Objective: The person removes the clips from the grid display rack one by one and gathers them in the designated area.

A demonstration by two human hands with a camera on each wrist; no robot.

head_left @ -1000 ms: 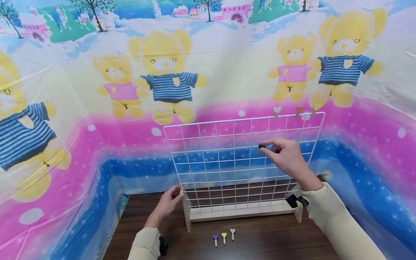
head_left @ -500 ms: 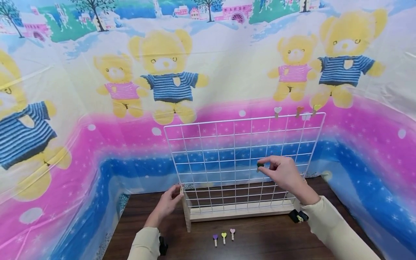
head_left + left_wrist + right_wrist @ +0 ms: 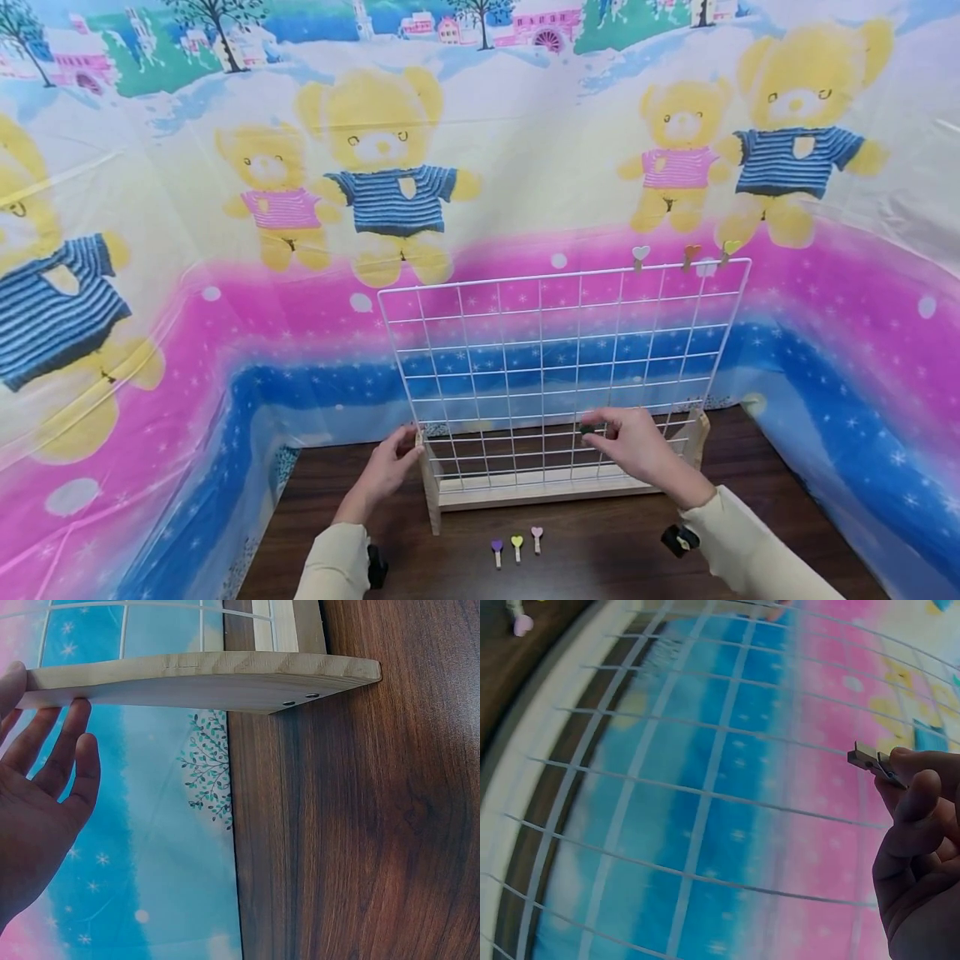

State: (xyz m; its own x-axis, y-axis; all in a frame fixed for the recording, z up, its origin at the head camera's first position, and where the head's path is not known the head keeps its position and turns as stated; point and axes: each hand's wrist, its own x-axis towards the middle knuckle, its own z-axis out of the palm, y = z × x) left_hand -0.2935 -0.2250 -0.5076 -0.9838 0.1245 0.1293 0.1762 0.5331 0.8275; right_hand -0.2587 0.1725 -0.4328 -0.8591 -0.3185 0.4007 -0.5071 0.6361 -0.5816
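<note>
- I see the left hand (image 3: pixel 388 462) pinching the wooden side panel (image 3: pixel 202 679), probably to steady the wire grid (image 3: pixel 542 368).
- In front of the grid, the right hand (image 3: pixel 633 444) pinches a clothespin (image 3: pixel 875 760) at one end, likely to leave the other end free.

High forward-down head view, close wrist views, wire grid (image 3: pixel 541 367) in all.

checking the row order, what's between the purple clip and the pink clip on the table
A yellow clip lies between the purple clip and the pink clip, seen in the head view.
</note>
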